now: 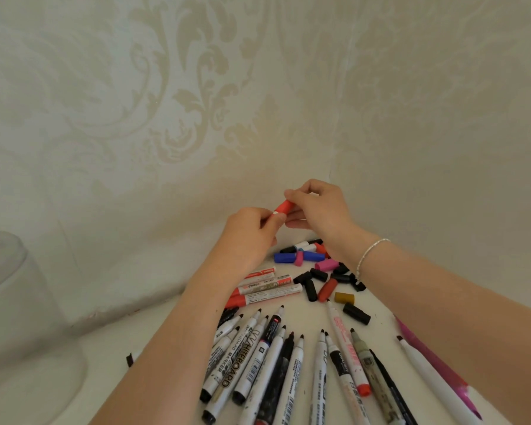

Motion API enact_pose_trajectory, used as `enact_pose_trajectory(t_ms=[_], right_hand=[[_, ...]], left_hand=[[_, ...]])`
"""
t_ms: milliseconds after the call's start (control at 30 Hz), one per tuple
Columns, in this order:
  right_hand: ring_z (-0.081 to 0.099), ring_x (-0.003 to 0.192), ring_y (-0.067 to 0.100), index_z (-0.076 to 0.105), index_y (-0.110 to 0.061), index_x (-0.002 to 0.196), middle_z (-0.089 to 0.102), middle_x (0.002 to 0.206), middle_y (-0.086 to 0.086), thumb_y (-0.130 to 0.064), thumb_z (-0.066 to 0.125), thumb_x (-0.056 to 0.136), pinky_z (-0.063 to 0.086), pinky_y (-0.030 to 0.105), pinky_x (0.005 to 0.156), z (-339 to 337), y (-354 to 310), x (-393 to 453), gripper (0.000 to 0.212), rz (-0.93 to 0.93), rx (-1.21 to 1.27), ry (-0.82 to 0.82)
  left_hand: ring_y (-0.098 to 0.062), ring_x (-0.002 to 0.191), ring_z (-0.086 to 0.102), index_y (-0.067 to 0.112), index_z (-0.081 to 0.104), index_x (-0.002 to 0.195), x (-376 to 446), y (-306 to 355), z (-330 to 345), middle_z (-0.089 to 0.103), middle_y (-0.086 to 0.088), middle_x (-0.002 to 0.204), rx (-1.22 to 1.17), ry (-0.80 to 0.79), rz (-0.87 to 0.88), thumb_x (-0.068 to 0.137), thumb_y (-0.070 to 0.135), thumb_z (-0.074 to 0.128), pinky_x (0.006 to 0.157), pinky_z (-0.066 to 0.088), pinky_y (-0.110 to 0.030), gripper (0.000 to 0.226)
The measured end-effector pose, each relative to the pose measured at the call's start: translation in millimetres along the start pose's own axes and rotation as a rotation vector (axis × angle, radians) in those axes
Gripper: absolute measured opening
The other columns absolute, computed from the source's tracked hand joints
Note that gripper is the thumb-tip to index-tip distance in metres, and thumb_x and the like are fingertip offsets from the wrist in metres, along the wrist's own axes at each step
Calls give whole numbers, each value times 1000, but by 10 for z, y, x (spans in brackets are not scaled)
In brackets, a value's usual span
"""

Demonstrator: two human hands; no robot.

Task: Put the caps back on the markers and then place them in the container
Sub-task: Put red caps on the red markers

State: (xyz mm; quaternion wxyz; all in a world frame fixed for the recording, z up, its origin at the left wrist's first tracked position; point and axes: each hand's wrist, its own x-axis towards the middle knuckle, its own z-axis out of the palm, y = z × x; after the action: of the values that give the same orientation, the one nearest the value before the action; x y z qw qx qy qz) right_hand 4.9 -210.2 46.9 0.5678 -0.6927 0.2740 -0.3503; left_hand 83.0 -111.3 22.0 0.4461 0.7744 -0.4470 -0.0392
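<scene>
Raised above the table, the left hand (252,228) pinches a marker's white barrel while the right hand (316,207) grips its red cap (284,207), pressing it on. Next, it likely goes into the clear container (16,302) far left.

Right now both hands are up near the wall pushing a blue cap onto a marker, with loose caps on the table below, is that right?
Not quite: the cap is red, not blue, as the head view shows. The left hand and right hand do hold it near the wall, above the loose caps.
</scene>
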Motion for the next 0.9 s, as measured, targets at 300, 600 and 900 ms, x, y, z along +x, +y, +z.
enact_pose_trajectory(t_ms=[300,600,900], right_hand=[[71,72,31,55,-6,75,71,81,20,-11,61,90,61,35,64,43,-9,3,16,11,-20,23],[66,94,28,44,-12,127,65,101,14,-7,66,84,54,42,89,255,18,-123,49,62,14,-57],[65,91,27,64,-5,99,68,100,17,-10,61,89,54,39,86,371,158,-108,11,47,-1,-1]], left_hand=[[-13,53,47,12,67,90,18,13,-1,67,-8,76,184,19,5,99,34,45,53,38,-23,32],[-19,66,59,12,57,90,24,-50,83,65,-7,79,-27,161,-36,97,14,44,51,39,-20,15],[-20,97,65,23,59,114,20,-87,-198,69,-2,100,-76,-115,-54,92,13,55,91,50,-40,25]])
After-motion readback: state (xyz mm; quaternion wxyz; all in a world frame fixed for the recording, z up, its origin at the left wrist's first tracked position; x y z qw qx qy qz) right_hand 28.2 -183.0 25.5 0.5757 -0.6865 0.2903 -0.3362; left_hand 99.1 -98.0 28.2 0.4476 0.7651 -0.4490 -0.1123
